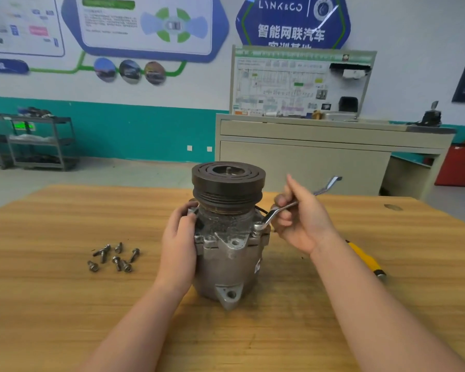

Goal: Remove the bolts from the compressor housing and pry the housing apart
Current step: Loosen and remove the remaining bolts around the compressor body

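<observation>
**A:** where's everything sitting?

**B:** Loose bolts (113,257) in a little pile on the left of the wooden surface (65,304). My left hand (178,238) is wrapped round the side of the compressor (227,237), which stands upright mid-surface, pulley up.

**A:** and the right?

**B:** My right hand (300,216) is pinching the wrench (293,204), its ring end on a bolt at the housing's right edge. A yellow-handled tool (365,259) lies just past my wrist.

Wooden table (65,304) bears compressor (227,267); bolts (113,257); perhaps screwdriver (367,260).
</observation>
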Motion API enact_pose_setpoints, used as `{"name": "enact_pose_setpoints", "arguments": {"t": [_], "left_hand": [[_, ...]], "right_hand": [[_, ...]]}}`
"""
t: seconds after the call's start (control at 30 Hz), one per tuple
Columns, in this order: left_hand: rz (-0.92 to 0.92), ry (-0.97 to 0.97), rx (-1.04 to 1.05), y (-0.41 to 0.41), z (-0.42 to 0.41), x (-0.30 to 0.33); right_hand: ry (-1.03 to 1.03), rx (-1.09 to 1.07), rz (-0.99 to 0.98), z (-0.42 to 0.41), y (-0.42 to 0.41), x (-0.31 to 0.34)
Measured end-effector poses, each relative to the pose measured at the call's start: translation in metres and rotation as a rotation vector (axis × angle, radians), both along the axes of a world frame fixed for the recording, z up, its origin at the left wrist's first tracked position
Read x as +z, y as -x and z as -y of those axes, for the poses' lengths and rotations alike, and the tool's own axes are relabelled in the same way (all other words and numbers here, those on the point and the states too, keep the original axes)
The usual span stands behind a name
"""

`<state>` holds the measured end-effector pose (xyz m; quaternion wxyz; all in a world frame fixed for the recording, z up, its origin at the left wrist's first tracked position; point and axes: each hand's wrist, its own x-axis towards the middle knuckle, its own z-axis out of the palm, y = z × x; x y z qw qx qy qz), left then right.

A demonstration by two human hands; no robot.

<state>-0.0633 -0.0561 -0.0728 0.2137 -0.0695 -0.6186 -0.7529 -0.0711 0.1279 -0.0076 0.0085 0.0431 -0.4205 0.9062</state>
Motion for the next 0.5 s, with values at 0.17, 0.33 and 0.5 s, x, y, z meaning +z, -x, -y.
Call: {"name": "enact_pose_setpoints", "arguments": {"t": [0.17,0.33,0.5], "left_hand": [[-0.017,-0.004,-0.010,0.001,0.000,-0.001],[-0.017,-0.014,0.000,0.001,0.000,0.000],[-0.020,-0.020,-0.015,0.000,0.001,0.002]], "right_hand": [[0.122,-0.078,-0.171,-0.026,-0.026,-0.005],[-0.609,-0.204,-0.317,-0.007,-0.053,-0.033],[-0.797,-0.333,-0.353,0.009,-0.047,-0.045]]}}
